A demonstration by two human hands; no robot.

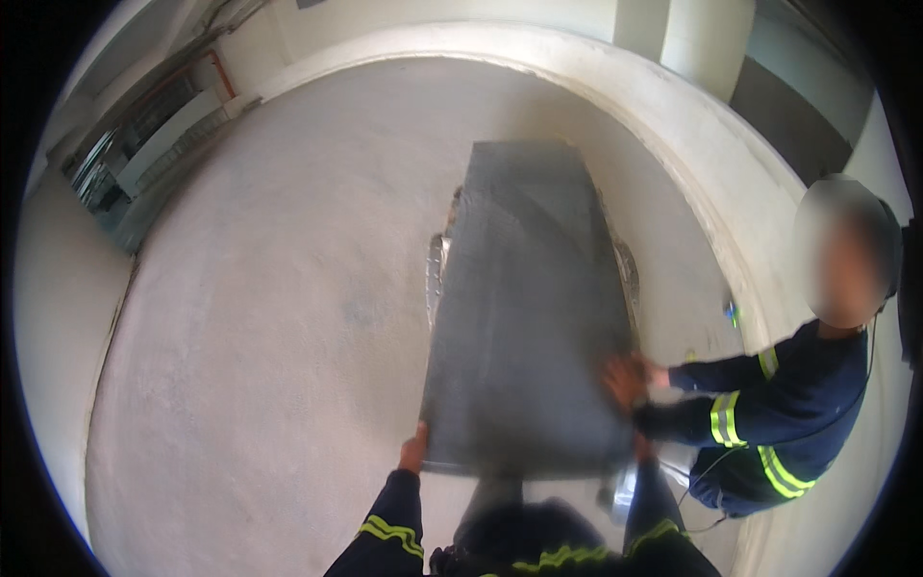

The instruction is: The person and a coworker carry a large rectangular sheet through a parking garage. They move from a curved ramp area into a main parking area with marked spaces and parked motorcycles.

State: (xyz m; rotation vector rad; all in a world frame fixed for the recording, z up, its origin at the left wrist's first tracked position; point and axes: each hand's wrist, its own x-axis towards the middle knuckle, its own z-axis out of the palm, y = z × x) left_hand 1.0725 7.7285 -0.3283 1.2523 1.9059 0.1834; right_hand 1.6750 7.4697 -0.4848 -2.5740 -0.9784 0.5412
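Note:
A long, dark grey flat panel (524,317) stretches away in front of me, lying on something with a wheel (436,269) showing at its left side. My left hand (413,448) is closed on the panel's near left edge. At the near right corner, my right hand (643,446) touches the panel's side. Its fingers are blurred and partly covered by a co-worker's sleeve. The co-worker's blurred hands (630,378) are on the panel's right edge, just beyond my right hand. What carries the panel is mostly hidden beneath it.
A co-worker (798,404) in a dark blue uniform with reflective bands stands close on my right. A low, pale wall (673,130) curves round the far and right sides of the grey concrete floor (260,317). Another wall (67,317) bounds the left.

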